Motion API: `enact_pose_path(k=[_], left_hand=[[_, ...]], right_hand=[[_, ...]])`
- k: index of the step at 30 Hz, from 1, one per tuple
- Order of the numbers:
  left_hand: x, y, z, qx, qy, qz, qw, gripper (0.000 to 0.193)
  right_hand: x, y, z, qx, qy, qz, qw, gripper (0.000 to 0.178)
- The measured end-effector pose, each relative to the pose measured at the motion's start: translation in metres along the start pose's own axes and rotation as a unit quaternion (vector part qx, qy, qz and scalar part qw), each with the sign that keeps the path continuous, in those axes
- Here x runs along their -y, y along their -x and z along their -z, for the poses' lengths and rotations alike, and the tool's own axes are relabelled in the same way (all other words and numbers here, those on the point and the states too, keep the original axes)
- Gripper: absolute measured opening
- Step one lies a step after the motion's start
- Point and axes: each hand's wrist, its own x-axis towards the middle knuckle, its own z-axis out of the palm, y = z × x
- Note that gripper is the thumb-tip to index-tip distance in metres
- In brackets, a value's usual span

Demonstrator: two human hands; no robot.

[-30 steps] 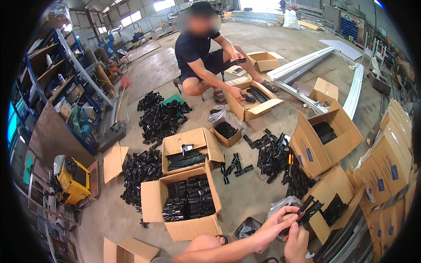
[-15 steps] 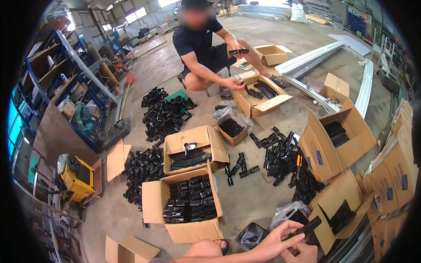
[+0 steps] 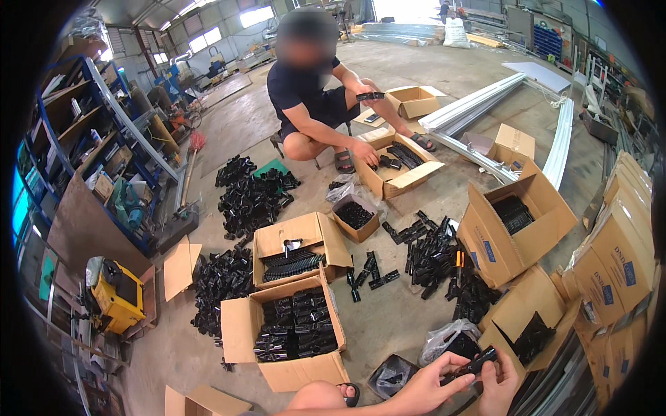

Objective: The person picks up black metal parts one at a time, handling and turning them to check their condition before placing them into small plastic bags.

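At the lower right, my left hand (image 3: 436, 383) grips a short black tube-like plastic part (image 3: 470, 366) between thumb and fingers. My right hand (image 3: 501, 383) is closed on the part's far end, so both hands hold it. What lies under the fingers is hidden. Just beyond my hands are a clear plastic bag (image 3: 438, 341) with black pieces in it and an open carton (image 3: 538, 299) holding a black bag. Left of my wrist stands a small dark bin (image 3: 378, 378) lined with plastic.
Open cartons of black parts (image 3: 243, 308) stand before me, beside loose piles of black parts (image 3: 220, 281). A co-worker (image 3: 302, 97) sits opposite, one hand in a carton (image 3: 381, 182). Pale metal profiles (image 3: 479, 111), a yellow machine (image 3: 114, 295) and shelves (image 3: 83, 118) flank the floor.
My right hand has come up from below the black part onto its end. The co-worker's lower hand has moved down into the carton. The view has shifted slightly.
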Motion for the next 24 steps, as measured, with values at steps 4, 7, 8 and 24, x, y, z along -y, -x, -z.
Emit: enact_pose_path(k=[4, 7, 8, 24], left_hand=[[-0.011, 0.006, 0.0, 0.02, -0.112, 0.013, 0.993, 0.029], [0.009, -0.002, 0.022, 0.036, -0.185, -0.013, 0.982, 0.04], [0.007, -0.003, 0.024, 0.04, -0.162, 0.007, 0.986, 0.041], [0.001, 0.001, 0.027, 0.018, -0.186, -0.024, 0.982, 0.043]], right_hand=[[0.003, 0.002, 0.008, 0.02, -0.046, -0.022, 0.998, 0.031], [0.012, 0.008, 0.002, 0.024, -0.017, -0.008, 1.0, 0.028], [0.009, 0.009, 0.002, 0.023, -0.017, -0.007, 1.0, 0.027], [0.016, 0.019, -0.004, 0.017, -0.021, 0.037, 0.999, 0.029]])
